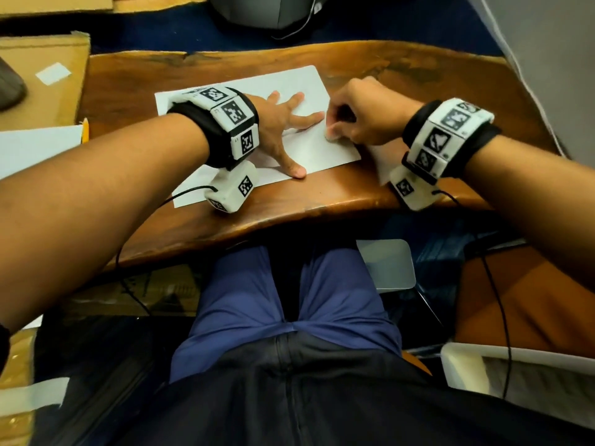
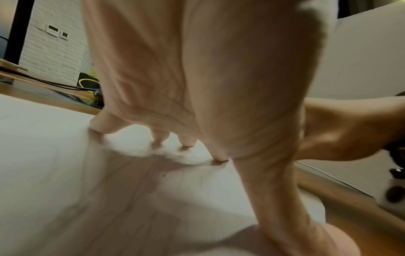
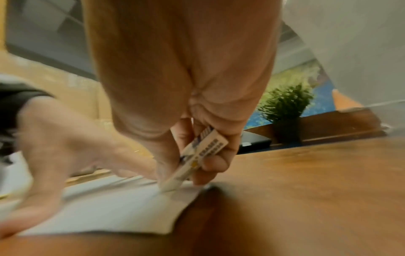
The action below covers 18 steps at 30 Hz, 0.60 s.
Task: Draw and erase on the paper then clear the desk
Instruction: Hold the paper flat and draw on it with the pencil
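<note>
A white sheet of paper [image 1: 309,88] lies on the wooden desk [image 1: 418,75]. My left hand [image 1: 283,123] lies spread on the paper [image 2: 43,155], fingertips [image 2: 186,142] and thumb pressing it flat. My right hand [image 1: 357,120] pinches a white eraser [image 3: 197,155] in a printed sleeve. The eraser's bare tip [image 1: 330,136] touches the paper [image 3: 109,207] near its right edge, just right of my left index finger. Any pencil marks on the sheet are too faint to make out.
A yellow pencil [image 1: 85,130] lies off the desk's left end beside another white sheet [image 1: 35,146] and a cardboard box [image 1: 42,78]. A small potted plant [image 3: 285,107] stands beyond the desk's right end. Cables run from both wrist cameras.
</note>
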Each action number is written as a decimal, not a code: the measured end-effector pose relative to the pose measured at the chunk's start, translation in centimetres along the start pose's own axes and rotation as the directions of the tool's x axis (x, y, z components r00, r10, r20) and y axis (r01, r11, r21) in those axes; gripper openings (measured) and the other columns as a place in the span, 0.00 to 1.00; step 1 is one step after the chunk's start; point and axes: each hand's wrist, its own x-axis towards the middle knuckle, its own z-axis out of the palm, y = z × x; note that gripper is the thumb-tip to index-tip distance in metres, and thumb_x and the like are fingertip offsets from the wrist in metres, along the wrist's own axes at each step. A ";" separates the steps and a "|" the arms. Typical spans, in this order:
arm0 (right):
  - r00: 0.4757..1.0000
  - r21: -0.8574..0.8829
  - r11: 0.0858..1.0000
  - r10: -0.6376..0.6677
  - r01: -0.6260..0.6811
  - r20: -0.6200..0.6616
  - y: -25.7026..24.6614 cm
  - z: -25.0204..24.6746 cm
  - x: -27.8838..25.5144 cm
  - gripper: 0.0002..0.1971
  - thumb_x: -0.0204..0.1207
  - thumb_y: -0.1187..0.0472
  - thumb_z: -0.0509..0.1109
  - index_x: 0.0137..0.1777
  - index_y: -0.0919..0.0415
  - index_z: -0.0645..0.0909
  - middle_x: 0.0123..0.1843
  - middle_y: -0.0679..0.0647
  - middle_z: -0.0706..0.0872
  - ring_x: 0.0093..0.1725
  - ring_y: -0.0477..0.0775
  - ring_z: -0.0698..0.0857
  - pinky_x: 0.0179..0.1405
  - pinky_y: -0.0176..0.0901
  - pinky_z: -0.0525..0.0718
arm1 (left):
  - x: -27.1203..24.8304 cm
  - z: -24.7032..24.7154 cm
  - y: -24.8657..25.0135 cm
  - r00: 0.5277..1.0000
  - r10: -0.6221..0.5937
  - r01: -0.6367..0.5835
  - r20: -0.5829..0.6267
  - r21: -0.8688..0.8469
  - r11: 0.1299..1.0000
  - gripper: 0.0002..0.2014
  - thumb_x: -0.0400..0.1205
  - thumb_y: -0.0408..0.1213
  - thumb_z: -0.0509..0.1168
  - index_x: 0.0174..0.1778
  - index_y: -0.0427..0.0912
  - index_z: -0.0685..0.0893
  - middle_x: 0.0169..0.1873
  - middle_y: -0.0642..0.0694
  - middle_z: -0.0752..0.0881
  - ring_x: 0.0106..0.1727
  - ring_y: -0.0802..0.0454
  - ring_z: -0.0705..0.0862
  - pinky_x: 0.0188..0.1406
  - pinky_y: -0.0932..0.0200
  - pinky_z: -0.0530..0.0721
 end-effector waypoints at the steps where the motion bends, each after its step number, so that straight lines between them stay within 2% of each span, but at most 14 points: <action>1: 0.998 -0.017 0.999 -0.049 0.049 0.030 -0.4 0.3 -0.2 0.06 0.77 0.56 0.76 0.51 0.57 0.88 0.45 0.51 0.89 0.46 0.53 0.87 0.50 0.49 0.87 | -0.1 0.0 -0.1 1.000 -0.002 0.002 0.000 -0.001 1.000 0.59 0.60 0.76 0.66 0.81 0.73 0.36 0.84 0.54 0.29 0.86 0.38 0.35 0.80 0.26 0.50; 3: 0.984 -0.024 0.992 -0.124 0.128 0.124 -1.4 0.8 -0.7 0.06 0.77 0.55 0.76 0.51 0.56 0.87 0.44 0.49 0.89 0.44 0.50 0.86 0.47 0.44 0.85 | -0.3 0.0 -0.2 1.000 -0.003 0.003 0.007 -0.006 1.000 0.59 0.60 0.76 0.66 0.81 0.73 0.37 0.84 0.54 0.29 0.85 0.39 0.34 0.80 0.25 0.49; 4: 0.986 -0.025 0.993 -0.111 0.115 0.126 -1.4 0.6 -0.7 0.07 0.78 0.54 0.76 0.51 0.56 0.87 0.45 0.49 0.89 0.45 0.50 0.86 0.48 0.44 0.85 | -0.4 -0.1 -0.2 1.000 -0.001 0.001 0.010 -0.007 1.000 0.59 0.60 0.76 0.66 0.81 0.73 0.36 0.84 0.54 0.29 0.85 0.39 0.34 0.80 0.26 0.48; 7: 1.000 0.004 1.000 0.031 -0.031 0.002 0.0 -0.1 0.0 0.08 0.79 0.56 0.74 0.54 0.58 0.87 0.48 0.53 0.89 0.50 0.55 0.87 0.52 0.49 0.87 | -0.2 -0.1 0.0 1.000 0.002 -0.002 0.011 -0.021 1.000 0.58 0.62 0.74 0.68 0.80 0.74 0.35 0.84 0.54 0.29 0.85 0.39 0.34 0.80 0.27 0.48; 9: 1.000 -0.024 1.000 -0.012 0.012 -0.015 -0.3 0.4 -0.2 0.08 0.79 0.57 0.75 0.53 0.59 0.87 0.48 0.54 0.89 0.48 0.55 0.87 0.51 0.51 0.88 | -0.2 0.0 0.0 1.000 0.003 -0.003 0.000 -0.018 1.000 0.58 0.62 0.74 0.68 0.81 0.73 0.37 0.84 0.54 0.29 0.85 0.40 0.34 0.81 0.26 0.49; 11: 0.991 -0.050 0.992 -0.115 0.118 0.068 -1.2 1.1 -0.6 0.08 0.78 0.56 0.75 0.53 0.58 0.87 0.47 0.52 0.88 0.46 0.53 0.86 0.49 0.49 0.87 | -0.3 0.2 -0.1 1.000 -0.002 0.002 -0.003 -0.021 1.000 0.58 0.62 0.75 0.68 0.82 0.71 0.39 0.84 0.55 0.29 0.85 0.41 0.34 0.80 0.25 0.49; 12: 0.988 -0.045 0.991 -0.123 0.127 0.092 -1.4 1.1 -0.8 0.08 0.78 0.55 0.75 0.53 0.57 0.87 0.46 0.51 0.88 0.45 0.52 0.86 0.48 0.48 0.86 | -0.3 0.2 -0.2 1.000 0.000 0.000 0.001 -0.026 1.000 0.59 0.61 0.75 0.67 0.82 0.71 0.39 0.84 0.55 0.29 0.85 0.41 0.34 0.80 0.25 0.50; 15: 1.000 -0.008 1.000 0.025 -0.025 0.010 -0.4 0.2 -0.3 0.08 0.78 0.56 0.75 0.52 0.59 0.87 0.46 0.52 0.89 0.48 0.55 0.88 0.50 0.50 0.88 | 0.0 0.1 -0.1 1.000 0.012 -0.012 0.003 -0.034 0.999 0.61 0.57 0.77 0.66 0.81 0.74 0.36 0.84 0.54 0.29 0.85 0.39 0.34 0.80 0.24 0.50; 16: 0.999 -0.006 0.999 0.041 -0.041 -0.019 -0.2 0.2 -0.1 0.08 0.78 0.56 0.75 0.52 0.59 0.87 0.46 0.53 0.89 0.48 0.55 0.88 0.50 0.51 0.88 | 0.0 0.2 -0.1 1.000 0.012 -0.012 -0.002 -0.034 0.999 0.61 0.56 0.77 0.66 0.81 0.74 0.36 0.84 0.53 0.30 0.86 0.38 0.35 0.80 0.24 0.50; 18: 1.000 -0.041 0.999 -0.024 0.024 -0.001 -1.0 0.8 -0.4 0.07 0.78 0.57 0.75 0.51 0.59 0.87 0.45 0.53 0.88 0.46 0.55 0.86 0.48 0.50 0.87 | 0.0 0.4 -0.2 1.000 0.012 -0.013 -0.016 -0.030 0.999 0.60 0.58 0.77 0.66 0.82 0.72 0.38 0.84 0.54 0.30 0.86 0.39 0.35 0.80 0.24 0.51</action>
